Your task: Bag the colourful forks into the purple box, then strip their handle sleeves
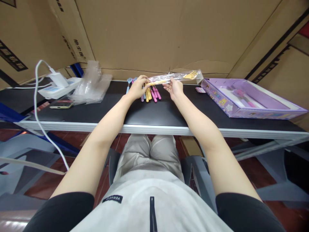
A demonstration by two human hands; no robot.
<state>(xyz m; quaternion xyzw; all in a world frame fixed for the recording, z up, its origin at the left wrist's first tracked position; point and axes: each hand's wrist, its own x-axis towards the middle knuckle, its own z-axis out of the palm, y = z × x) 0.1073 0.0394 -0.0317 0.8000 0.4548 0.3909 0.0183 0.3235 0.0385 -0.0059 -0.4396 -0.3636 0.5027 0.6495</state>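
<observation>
My left hand (138, 87) pinches the handle end of a yellow fork (190, 75) that lies inside a clear plastic sleeve (176, 77). My right hand (175, 88) holds the sleeve from below near its middle, fingers curled up against it. The sleeve is held just above the black table (149, 112), level and pointing right. Under both hands lies a small pile of pink, yellow and blue utensils (152, 94) on the table.
A stack of clear plastic bags (90, 87) lies at the left, beside a white charger and cable (58, 80) and a phone (61, 103). A purple gift box (248, 100) sits open at the right. Cardboard boxes wall the back.
</observation>
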